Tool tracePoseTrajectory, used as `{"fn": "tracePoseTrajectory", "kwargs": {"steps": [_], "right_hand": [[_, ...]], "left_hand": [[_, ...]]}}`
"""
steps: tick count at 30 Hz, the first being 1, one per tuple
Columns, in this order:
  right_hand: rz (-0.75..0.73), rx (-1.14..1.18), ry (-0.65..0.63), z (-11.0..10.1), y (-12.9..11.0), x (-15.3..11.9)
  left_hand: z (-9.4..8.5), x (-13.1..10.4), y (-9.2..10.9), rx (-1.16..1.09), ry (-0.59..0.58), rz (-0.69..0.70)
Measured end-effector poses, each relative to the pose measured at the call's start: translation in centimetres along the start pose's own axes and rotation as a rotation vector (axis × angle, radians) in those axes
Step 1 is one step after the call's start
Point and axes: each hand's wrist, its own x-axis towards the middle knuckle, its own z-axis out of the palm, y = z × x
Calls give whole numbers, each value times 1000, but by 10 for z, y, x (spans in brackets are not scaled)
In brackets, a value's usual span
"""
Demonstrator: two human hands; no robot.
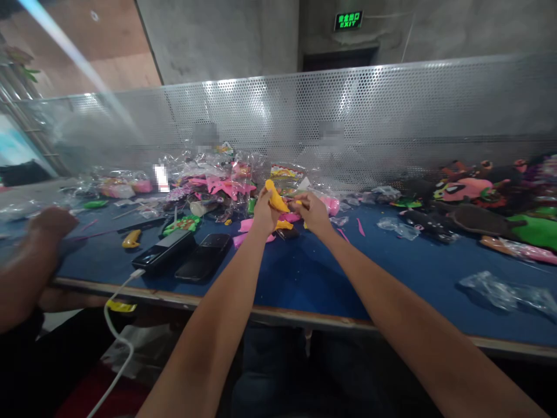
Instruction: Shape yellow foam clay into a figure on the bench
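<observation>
Hands at work above a blue table (304, 273), head view. Left hand (264, 213) is closed around the lower end of a yellow foam piece (275, 197), a curved, banana-like cutout held in the air over the far middle of the table, just in front of a heap of clear plastic bags (209, 165) and pink foam shapes (226, 186). Right hand (312, 212) is curled, its fingertips pinched on something small and yellow just beside the piece; whether that is the same piece or a separate scrap cannot be told. Long axis of the yellow foam piece runs diagonally, its free tip pointing up and to the left, its other end down and to the right toward the right hand. Likely risks, as a judgement: thin foam gripped at 1 end could bend or tear if the 2 hands pull apart too hard; a loose pinch could drop the small part among the pink strips (360, 227) and scraps below, where it would be hard to find. Near the table's front edge lie 2 dark phones (183, 255), 1 on a white cable (117, 325); another yellow foam cutout (131, 238) lies to their left. A second person's hand (50, 223) rests at far left, well apart. Dark and green foam figures (478, 203) crowd the right end before a perforated metal screen (348, 116).
</observation>
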Motion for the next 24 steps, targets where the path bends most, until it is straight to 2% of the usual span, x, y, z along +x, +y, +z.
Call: {"fn": "tracePoseTrajectory", "kwargs": {"steps": [6,13,17,20,24], "right_hand": [[-66,-49,102,-1,-13,0],[137,162,66,2,-22,0],[182,171,52,3,-25,3],[173,207,105,1,-24,4],[203,315,87,-3,-20,2]], "left_hand": [[2,-4,-8,109,-87,20],[4,-5,-6,56,-101,-29],[4,-4,-6,47,-93,-55],[4,-6,-7,59,-127,-65],[5,-11,-4,26,-169,-93]]}}
